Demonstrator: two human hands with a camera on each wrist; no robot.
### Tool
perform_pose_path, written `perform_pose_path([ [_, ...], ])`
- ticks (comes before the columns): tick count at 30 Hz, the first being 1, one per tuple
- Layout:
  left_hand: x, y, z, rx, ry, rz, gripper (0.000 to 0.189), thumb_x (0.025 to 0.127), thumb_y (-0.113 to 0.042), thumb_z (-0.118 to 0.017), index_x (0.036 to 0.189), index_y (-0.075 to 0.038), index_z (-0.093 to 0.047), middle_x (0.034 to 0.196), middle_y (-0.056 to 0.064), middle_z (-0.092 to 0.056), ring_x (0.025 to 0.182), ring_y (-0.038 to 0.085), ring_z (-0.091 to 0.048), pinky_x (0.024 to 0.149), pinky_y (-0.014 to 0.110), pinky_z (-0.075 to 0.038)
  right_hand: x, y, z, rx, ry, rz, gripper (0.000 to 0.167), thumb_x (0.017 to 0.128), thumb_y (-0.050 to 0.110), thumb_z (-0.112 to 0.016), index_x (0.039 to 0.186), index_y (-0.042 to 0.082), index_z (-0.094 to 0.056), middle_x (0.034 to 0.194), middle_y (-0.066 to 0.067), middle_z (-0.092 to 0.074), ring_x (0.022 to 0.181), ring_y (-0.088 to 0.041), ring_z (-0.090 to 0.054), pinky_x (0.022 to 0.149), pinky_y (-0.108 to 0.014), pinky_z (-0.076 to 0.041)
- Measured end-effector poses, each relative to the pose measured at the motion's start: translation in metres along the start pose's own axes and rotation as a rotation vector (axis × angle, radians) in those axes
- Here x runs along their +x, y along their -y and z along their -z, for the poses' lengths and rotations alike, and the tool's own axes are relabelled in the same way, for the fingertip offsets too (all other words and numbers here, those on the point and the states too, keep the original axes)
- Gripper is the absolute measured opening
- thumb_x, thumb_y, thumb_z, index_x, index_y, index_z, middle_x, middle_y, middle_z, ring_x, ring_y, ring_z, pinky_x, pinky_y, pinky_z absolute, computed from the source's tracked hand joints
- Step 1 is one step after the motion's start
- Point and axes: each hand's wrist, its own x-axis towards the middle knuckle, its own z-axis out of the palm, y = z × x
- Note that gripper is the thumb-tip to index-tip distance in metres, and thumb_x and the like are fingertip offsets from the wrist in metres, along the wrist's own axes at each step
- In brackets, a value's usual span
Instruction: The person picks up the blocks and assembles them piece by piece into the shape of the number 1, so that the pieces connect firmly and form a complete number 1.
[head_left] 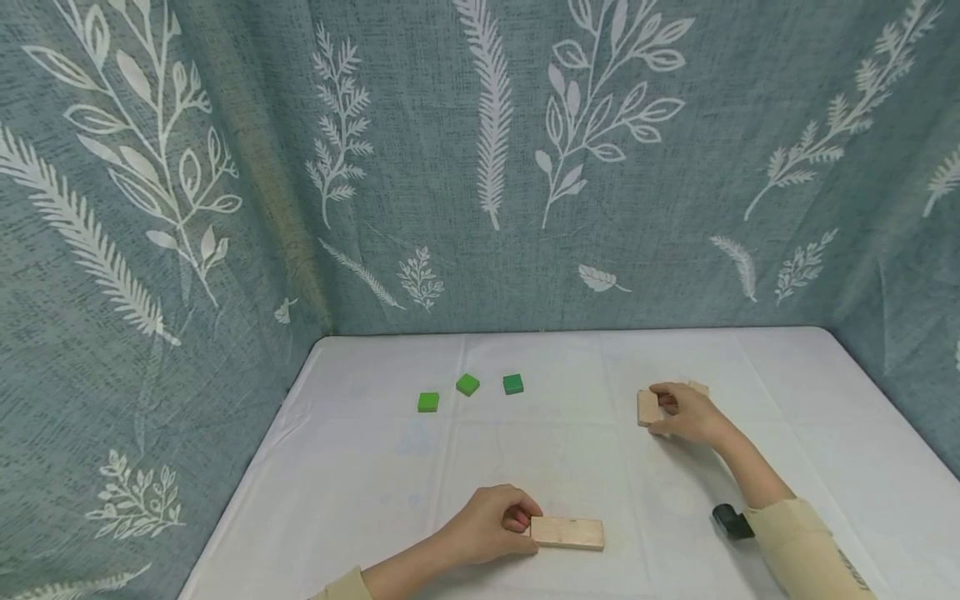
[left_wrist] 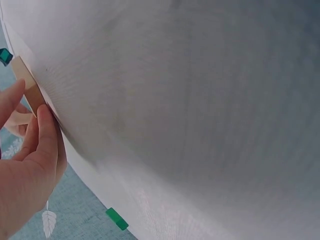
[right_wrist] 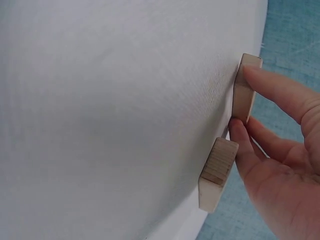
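Observation:
Near the front of the table my left hand (head_left: 495, 525) pinches the left end of a long, pale wooden block (head_left: 567, 533) lying flat. In the left wrist view its thumb and fingertips sit on either side of the wooden block (left_wrist: 31, 89). Farther back on the right, my right hand (head_left: 686, 412) pinches a shorter-looking wooden block (head_left: 648, 408) between thumb and fingers. A second wooden block (head_left: 699, 387) lies just behind that hand, mostly hidden by it in the head view. The right wrist view shows this second block (right_wrist: 218, 165) close beside the fingers.
Two light green blocks (head_left: 428, 402) and a darker green block (head_left: 513, 384) lie on the back left of the white-covered table (head_left: 375, 500). A patterned grey-blue curtain (head_left: 450, 167) hangs behind and along the sides. A black device (head_left: 731, 522) sits at the right wrist.

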Motion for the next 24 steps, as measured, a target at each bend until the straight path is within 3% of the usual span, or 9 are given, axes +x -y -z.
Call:
perform_pose_path([
  [24, 0.0014, 0.0005, -0.0007, -0.016, -0.006, 0.004, 0.027, 0.075, -0.003, -0.083, 0.098, -0.004, -0.069, 0.084, -0.004, -0.058, 0.076, 0.005, -0.057, 0.069, 0.014, -0.05, 0.0023, -0.0053, -0.0055, 0.005, -0.038, 0.05, 0.067, 0.082, 0.012, -0.078, 0.131, -0.018, -0.044, 0.125, -0.035, -0.05, 0.116, -0.047, -0.05, 0.097, -0.051, -0.045],
])
